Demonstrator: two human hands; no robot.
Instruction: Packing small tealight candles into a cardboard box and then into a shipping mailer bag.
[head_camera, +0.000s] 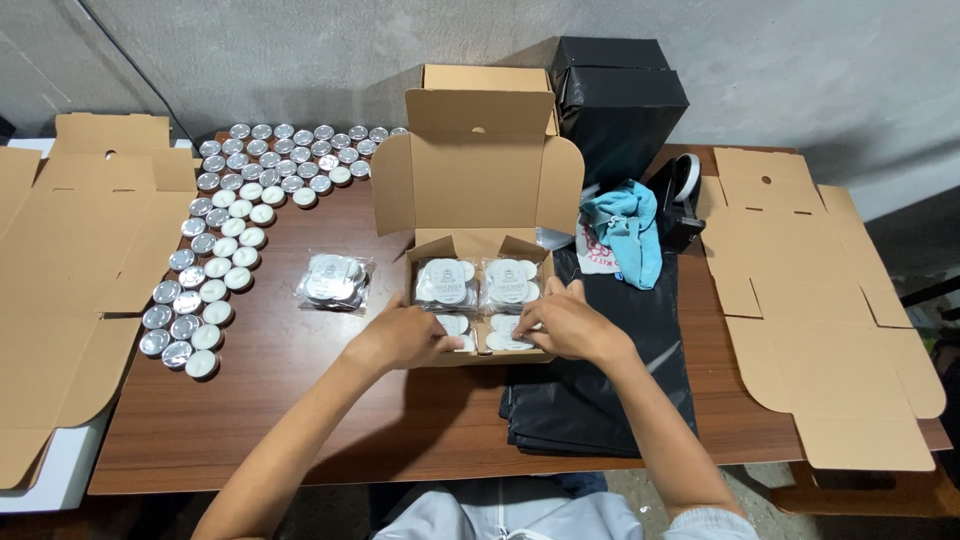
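**Both hands in the open cardboard box**

The cardboard box (478, 200) stands near the middle of the tabletop (300, 400), lid flaps up, with clear packs of tealights (478, 282) inside. The left hand (405, 338) and right hand (568, 325) rest on its near edge, fingers curled onto the front packs. One more sealed pack (333, 281) lies just left of the box. Loose tealights (225, 230) crowd the far left corner. Black plastic bags (600, 390) lie toward the right, flat cartons (820, 300) over the right edge.
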